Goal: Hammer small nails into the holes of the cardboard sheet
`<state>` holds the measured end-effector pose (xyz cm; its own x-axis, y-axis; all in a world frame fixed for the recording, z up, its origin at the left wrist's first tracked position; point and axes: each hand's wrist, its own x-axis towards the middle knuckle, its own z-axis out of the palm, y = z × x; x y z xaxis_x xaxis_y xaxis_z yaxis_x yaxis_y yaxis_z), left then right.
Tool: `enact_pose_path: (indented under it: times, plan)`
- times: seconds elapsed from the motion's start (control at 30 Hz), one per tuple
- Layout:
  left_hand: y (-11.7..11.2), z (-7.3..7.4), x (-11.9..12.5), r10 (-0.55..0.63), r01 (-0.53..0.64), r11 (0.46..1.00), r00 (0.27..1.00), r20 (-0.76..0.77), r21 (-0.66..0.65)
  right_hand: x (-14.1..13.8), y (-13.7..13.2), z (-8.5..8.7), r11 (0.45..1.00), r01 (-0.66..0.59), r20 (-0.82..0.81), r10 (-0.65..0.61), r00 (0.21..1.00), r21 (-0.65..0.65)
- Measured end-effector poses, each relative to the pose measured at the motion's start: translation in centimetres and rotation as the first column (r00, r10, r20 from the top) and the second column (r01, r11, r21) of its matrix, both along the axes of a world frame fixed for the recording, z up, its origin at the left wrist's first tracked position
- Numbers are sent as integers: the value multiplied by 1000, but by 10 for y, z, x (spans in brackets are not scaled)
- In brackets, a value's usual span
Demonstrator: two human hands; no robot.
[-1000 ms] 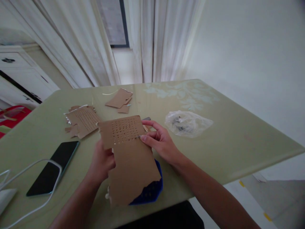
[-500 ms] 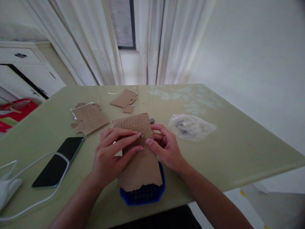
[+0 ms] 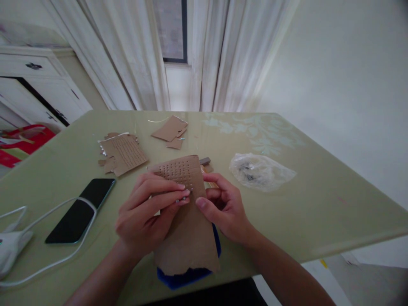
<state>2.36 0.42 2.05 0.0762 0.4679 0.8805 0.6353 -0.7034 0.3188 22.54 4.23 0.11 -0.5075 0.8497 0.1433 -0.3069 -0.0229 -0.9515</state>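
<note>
A torn piece of brown cardboard (image 3: 188, 242), with rows of small holes or studs in its far half, lies tilted over a blue basket (image 3: 185, 278). My left hand (image 3: 149, 212) is over its left side, thumb and fingers pinched together around tiny shiny metal pieces (image 3: 183, 199) too small to name. At the right edge of the cardboard, my right hand (image 3: 223, 208) grips it with the thumb on top and the fingers curled beneath. A grey bar end (image 3: 205, 161) pokes out past the cardboard's far right corner.
Cardboard scraps (image 3: 124, 153) lie at the back left, with smaller pieces (image 3: 170, 129) behind. A clear plastic bag (image 3: 261, 170) with dark small contents rests at the right. On the left are a phone (image 3: 81, 212) and a white cable (image 3: 63, 263).
My left thumb has closed up against the fingertips. The cardboard has shifted toward me and covers more of the blue basket. The view has moved slightly.
</note>
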Motion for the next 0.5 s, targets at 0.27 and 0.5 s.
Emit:
enact_pose_path:
  times: [0.27, 0.5]
  plan:
    - [0, -6, -4, -71, 70, 996, 997, 12, 52, 4, -9, -7, 999, -42, 7, 42, 999, 1]
    - [-14, 1, -1, -9, 32, 995, 971, 240, -93, 2, -4, -3, 1000, -26, 34, 26, 999, -4]
